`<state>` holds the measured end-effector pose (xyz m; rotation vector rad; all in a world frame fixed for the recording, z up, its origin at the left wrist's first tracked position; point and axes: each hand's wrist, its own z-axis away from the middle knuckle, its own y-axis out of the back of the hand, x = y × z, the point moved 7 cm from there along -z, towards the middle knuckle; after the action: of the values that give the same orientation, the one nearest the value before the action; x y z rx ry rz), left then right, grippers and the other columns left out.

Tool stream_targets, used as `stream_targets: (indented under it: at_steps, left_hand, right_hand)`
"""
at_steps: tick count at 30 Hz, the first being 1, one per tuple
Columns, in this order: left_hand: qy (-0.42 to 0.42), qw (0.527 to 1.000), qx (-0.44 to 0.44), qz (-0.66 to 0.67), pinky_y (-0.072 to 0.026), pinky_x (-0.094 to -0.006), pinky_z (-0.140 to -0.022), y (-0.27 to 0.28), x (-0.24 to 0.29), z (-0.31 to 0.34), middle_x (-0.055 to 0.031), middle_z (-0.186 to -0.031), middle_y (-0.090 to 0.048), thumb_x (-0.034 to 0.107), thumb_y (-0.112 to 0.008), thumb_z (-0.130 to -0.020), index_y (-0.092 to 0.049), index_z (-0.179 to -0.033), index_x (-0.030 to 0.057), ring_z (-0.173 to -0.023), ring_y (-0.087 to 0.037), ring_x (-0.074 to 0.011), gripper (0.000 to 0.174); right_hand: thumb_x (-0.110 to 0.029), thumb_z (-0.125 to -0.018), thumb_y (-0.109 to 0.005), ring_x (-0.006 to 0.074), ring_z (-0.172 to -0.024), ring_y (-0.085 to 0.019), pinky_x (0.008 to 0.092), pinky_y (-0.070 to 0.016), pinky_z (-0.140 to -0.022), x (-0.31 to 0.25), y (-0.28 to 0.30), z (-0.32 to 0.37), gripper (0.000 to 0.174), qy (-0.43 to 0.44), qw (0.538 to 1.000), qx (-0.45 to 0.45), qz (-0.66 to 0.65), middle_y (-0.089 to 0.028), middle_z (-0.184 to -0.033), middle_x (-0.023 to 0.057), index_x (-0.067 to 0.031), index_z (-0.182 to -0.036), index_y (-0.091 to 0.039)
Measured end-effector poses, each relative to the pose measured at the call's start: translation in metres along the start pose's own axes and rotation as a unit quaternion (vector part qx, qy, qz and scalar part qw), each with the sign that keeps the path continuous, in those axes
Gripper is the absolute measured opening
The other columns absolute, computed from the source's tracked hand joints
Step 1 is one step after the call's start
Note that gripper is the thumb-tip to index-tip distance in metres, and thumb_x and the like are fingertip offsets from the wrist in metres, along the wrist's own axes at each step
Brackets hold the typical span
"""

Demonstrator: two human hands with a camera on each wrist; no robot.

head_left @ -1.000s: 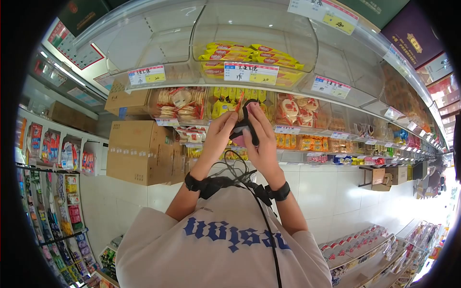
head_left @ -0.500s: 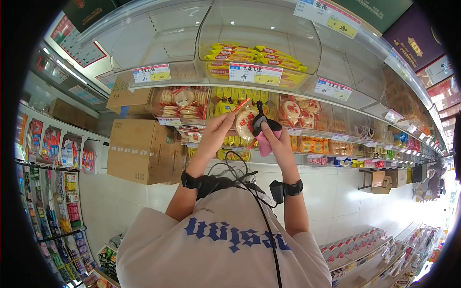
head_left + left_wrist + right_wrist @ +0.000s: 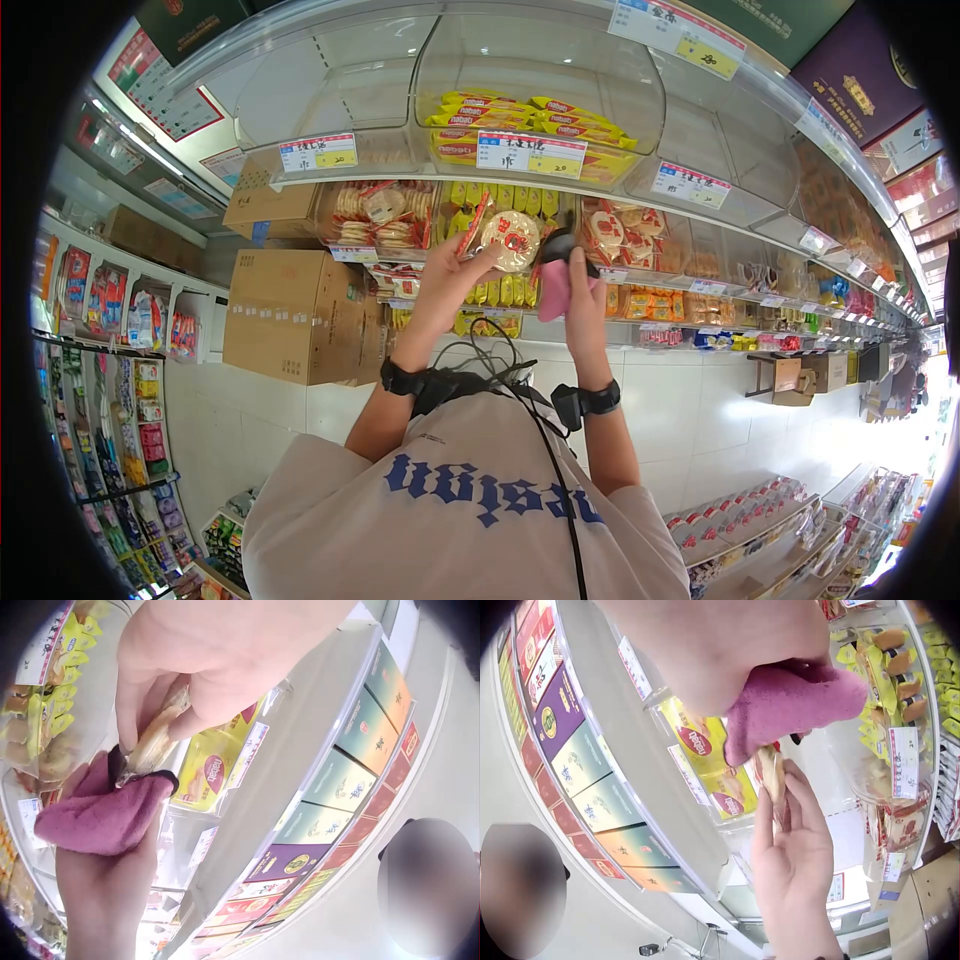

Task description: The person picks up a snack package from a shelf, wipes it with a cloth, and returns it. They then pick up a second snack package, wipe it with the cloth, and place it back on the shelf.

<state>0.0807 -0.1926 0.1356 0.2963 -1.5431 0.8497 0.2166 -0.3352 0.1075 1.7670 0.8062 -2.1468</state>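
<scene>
In the head view my left hand (image 3: 445, 288) pinches a clear packet of round pale crackers (image 3: 512, 240) with red print, held up in front of the shelf. To its right, my right hand (image 3: 588, 315) grips a soft pink cloth item (image 3: 554, 290) with a black part at its top. The left wrist view shows the cracker packet (image 3: 152, 742) edge-on between thumb and fingers, its lower end at the black rim of the pink cloth (image 3: 112, 817). From the right wrist, the pink cloth (image 3: 795, 705) overlaps the packet's upper end.
Behind the hands, clear bins hold yellow-wrapped snacks (image 3: 515, 292) and more round crackers (image 3: 380, 212). Yellow nabati packs (image 3: 540, 120) lie in the bin above. Cardboard boxes (image 3: 275, 318) stand at the left. Black cables (image 3: 490, 345) hang before the chest.
Both hands were together around the pink-and-black cloth. The right hand has drawn it rightward and turned it. The cracker packet, largely covered before, now shows its round face in the left hand.
</scene>
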Motion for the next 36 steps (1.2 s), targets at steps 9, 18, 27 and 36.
stream_targets:
  at_steps: [9,18,27,36]
  left_hand:
    - [0.002,0.997,0.005,-0.083,-0.0577,-0.0279,-0.081,0.005,-0.004,0.002,-0.0083,-0.108,-0.07,0.016,-0.068,-0.096,-0.061,-0.122,-0.0039,-0.09,-0.068,-0.0115,0.033]
    - [0.01,0.996,0.01,-0.087,-0.0569,-0.0267,-0.08,0.011,0.014,0.005,-0.0079,-0.109,-0.07,0.019,-0.069,-0.096,-0.061,-0.122,-0.0039,-0.092,-0.067,-0.0106,0.036]
    - [-0.005,0.986,-0.06,-0.157,-0.0525,-0.0237,-0.072,-0.013,0.002,0.003,-0.0059,-0.102,-0.071,0.015,-0.072,-0.094,-0.06,-0.124,-0.0026,-0.085,-0.067,-0.0083,0.037]
    - [0.057,0.991,-0.038,-0.112,-0.0565,-0.0269,-0.073,-0.012,-0.004,0.007,-0.011,-0.102,-0.071,0.02,-0.071,-0.095,-0.05,-0.135,-0.004,-0.088,-0.068,-0.0132,0.051]
  right_hand:
    - [-0.017,-0.099,-0.064,0.0131,-0.077,-0.072,0.0235,-0.0565,-0.065,-0.002,-0.025,0.016,0.025,-0.027,0.984,-0.178,0.008,-0.072,-0.089,0.0089,0.0046,-0.111,-0.06]
    - [-0.029,-0.101,-0.062,0.0091,-0.087,-0.067,0.0212,-0.0525,-0.075,-0.026,0.029,-0.003,0.032,0.057,0.998,0.021,-0.024,-0.071,-0.096,0.0047,0.0008,-0.115,-0.063]
    - [-0.021,-0.097,-0.069,0.0075,-0.081,-0.066,0.0214,-0.0527,-0.07,-0.021,-0.001,0.003,0.029,0.034,0.983,-0.168,0.057,-0.072,-0.094,0.0057,0.0035,-0.112,-0.065]
    - [-0.022,-0.095,-0.07,0.0078,-0.08,-0.066,0.0228,-0.0528,-0.071,-0.016,0.006,0.003,0.031,-0.005,0.985,-0.157,0.076,-0.072,-0.093,0.0057,0.0045,-0.111,-0.066]
